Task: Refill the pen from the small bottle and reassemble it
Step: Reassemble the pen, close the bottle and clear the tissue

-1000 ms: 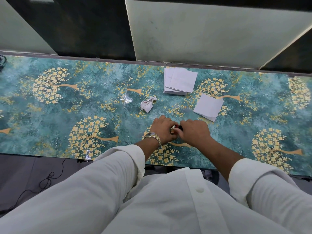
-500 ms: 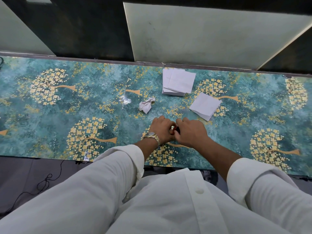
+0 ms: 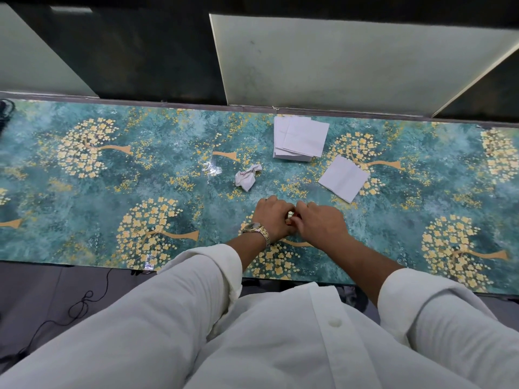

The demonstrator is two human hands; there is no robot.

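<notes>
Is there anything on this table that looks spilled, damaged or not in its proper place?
No spill shows. One crumpled tissue lies loose beyond the left hand, unlike the neat stack of tissues and the flat single tissue. A shiny patch beside it could be glare or wetness; I cannot tell which.

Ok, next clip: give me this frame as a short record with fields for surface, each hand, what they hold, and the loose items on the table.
surface: table with a teal cover printed with gold trees
left hand: closed, wristwatch on the wrist, meeting the other hand
right hand: closed, fingertips against the left hand
held item: mostly hidden between the hands; cannot identify it
loose items: crumpled tissue; stack of white papers; single white sheet
bottle: not visible
</notes>
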